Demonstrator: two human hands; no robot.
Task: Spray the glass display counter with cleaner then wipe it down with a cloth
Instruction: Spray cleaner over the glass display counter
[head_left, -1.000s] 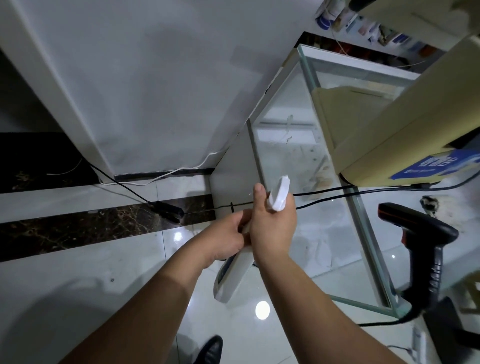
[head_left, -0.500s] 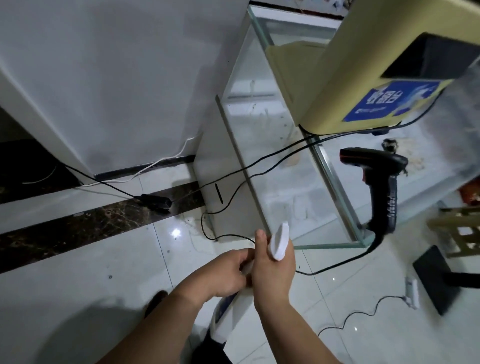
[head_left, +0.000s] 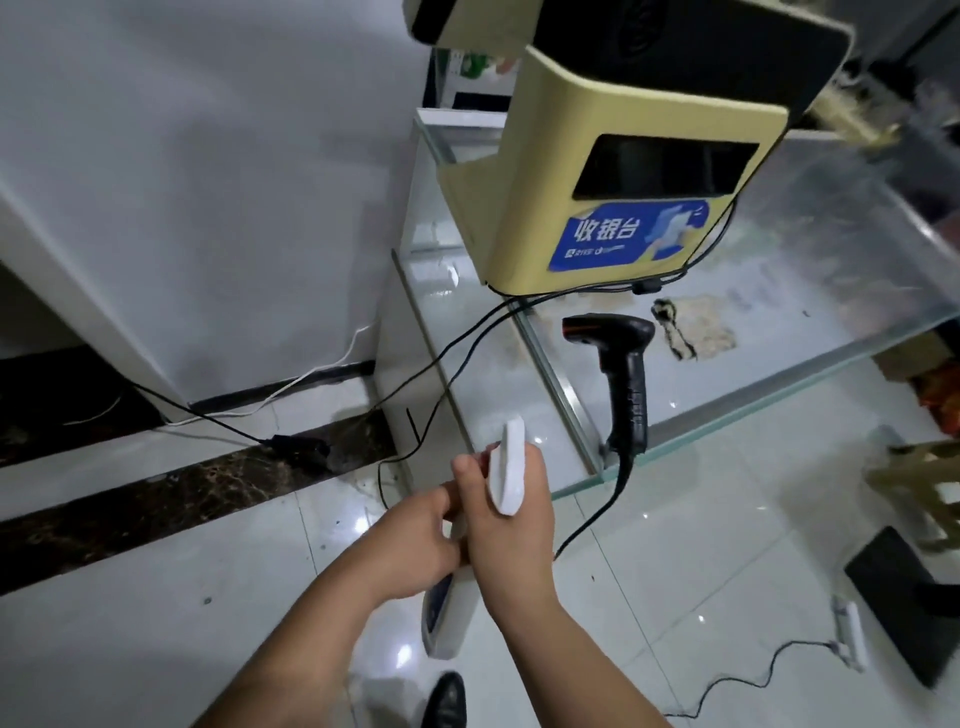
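My right hand wraps the neck of a white plastic spray bottle, its grip closed just under the flat, rounded trigger head. My left hand closes on the neck from the left, touching the right; its fingers are hidden, so that hold is probably a pinch. The bottle's smooth body hangs down over glossy white floor tiles. Just beyond lies the glass worktop, clear with greenish edges and smudged patches. On it stand a matte black handheld scanner and a cream, boxy terminal with a blue sticker.
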